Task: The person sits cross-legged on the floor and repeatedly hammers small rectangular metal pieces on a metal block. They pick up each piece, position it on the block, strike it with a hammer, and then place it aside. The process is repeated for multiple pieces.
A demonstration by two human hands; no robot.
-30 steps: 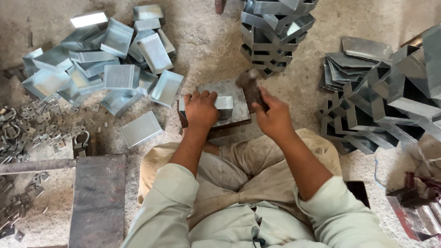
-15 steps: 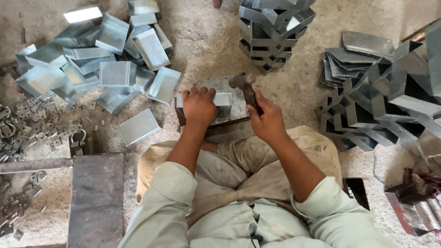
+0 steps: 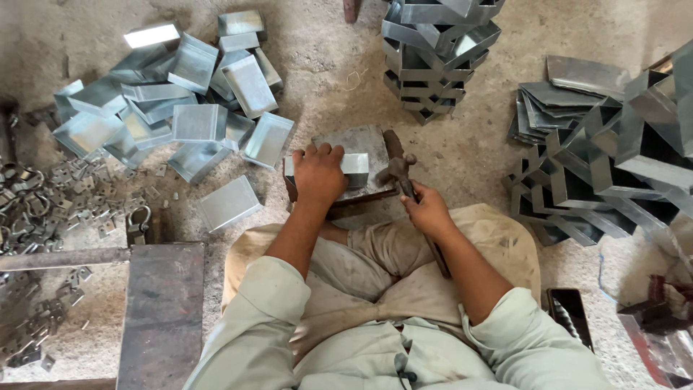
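Pressing a small folded grey sheet-metal box (image 3: 351,167) onto the flat steel block (image 3: 361,141) before my knees, my left hand (image 3: 317,175) lies spread over it; my right hand (image 3: 427,209) grips a rusty hammer (image 3: 399,171), head beside the box. Loose grey boxes (image 3: 195,119) lie left, stacked ones (image 3: 433,50) ahead.

Both hands reach forward: left hand (image 3: 317,175) pressed flat, palm down; right hand (image 3: 427,211) fisted closed.
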